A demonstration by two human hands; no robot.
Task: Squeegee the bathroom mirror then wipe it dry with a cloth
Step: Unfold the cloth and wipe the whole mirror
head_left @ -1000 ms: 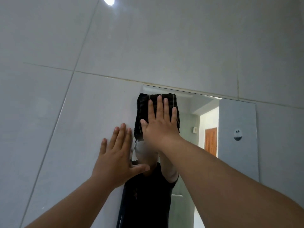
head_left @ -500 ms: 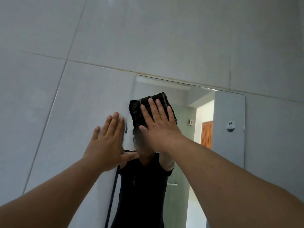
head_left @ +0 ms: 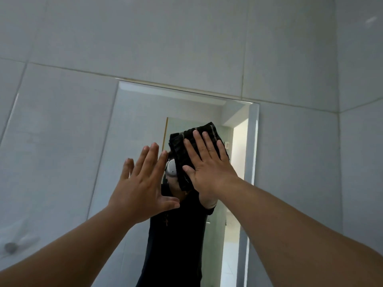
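Note:
A frameless rectangular mirror [head_left: 141, 121] hangs on the grey tiled wall. My right hand [head_left: 209, 168] lies flat with fingers spread on a dark folded cloth [head_left: 184, 148] with pale stripes, pressing it against the glass right of the mirror's middle. My left hand [head_left: 143, 183] is raised flat in front of the mirror just left of the cloth and holds nothing; I cannot tell whether it touches the glass. No squeegee is in view.
Large grey wall tiles [head_left: 186, 38] surround the mirror, and a wall corner [head_left: 339, 183] runs down on the right. The mirror reflects a person in a black shirt and a bright doorway. A blurry grey round thing [head_left: 10, 247] shows at the lower left.
My right hand has slid the cloth from the mirror's upper left edge rightward and a little down across the glass. My left hand has gone from the wall tile to in front of the mirror.

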